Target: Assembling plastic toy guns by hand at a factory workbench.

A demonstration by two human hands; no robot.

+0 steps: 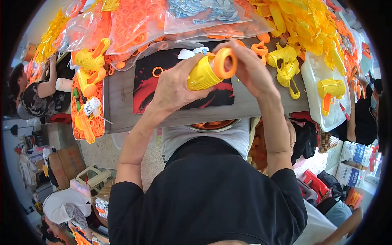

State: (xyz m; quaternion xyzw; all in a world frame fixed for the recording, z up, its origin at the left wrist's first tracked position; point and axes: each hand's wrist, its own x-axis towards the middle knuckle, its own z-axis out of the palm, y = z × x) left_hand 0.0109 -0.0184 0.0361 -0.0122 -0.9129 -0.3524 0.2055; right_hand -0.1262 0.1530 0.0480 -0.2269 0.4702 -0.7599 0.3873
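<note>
Holding a ribbed yellow plastic toy barrel (203, 74) up over the table, the left hand (173, 87) has its fingers wrapped tight around the barrel's back part. The right hand (250, 67) has its fingertips closed on the round orange plastic ring cap (226, 63) at the front end of the barrel. The step looks like fitting or turning this cap onto the barrel. I think the next move needs a firm push or twist from the right hand while the left hand keeps the barrel from moving.

The barrel is in the air, above a black and red mat (179, 87) on the grey table (118, 104). Its long line runs from lower left to upper right. The cap end points up and to the right, toward the right hand.

A small loose orange ring (157, 72) lies on the mat, near the left hand. Clear bags of orange rings (134, 24) sit at the far side of the table. A finished yellow and orange toy gun (330, 90) lies in a white tray (314, 73) on the right.
</note>
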